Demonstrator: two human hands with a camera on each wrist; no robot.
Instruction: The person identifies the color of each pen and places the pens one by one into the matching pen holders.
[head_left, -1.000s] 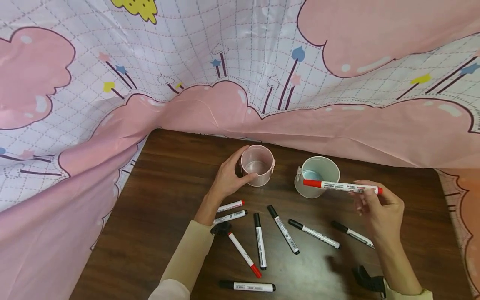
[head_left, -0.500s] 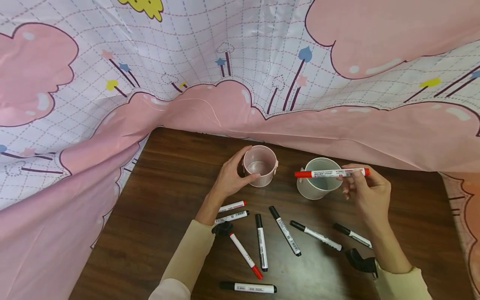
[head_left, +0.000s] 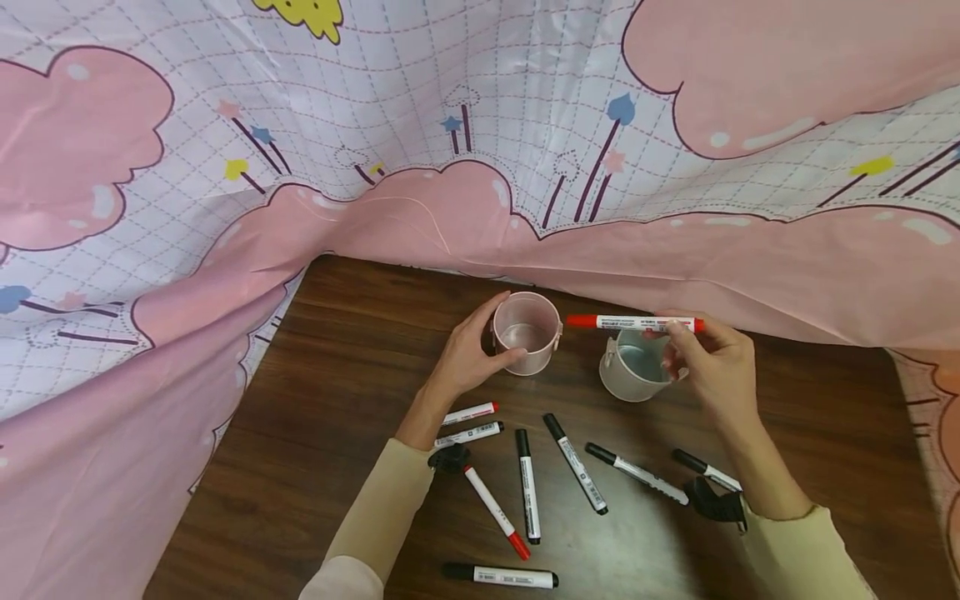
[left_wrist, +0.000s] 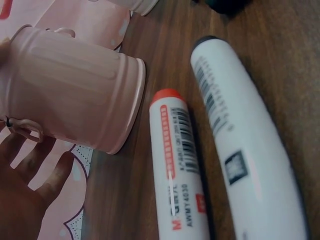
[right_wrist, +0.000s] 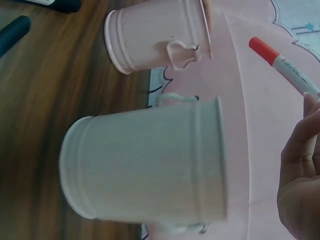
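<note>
The left hand (head_left: 468, 358) curls around the side of the pink bucket (head_left: 527, 332), which stands upright on the bench (head_left: 330, 400) with nothing visible inside it. The right hand (head_left: 712, 367) pinches a red-capped marker (head_left: 633, 322) level in the air, over the rim of the pale blue-lined bucket (head_left: 637, 367) just beside the pink one; this bucket also looks empty. Loose black and red markers (head_left: 528, 487) lie on the bench nearer the person
</note>
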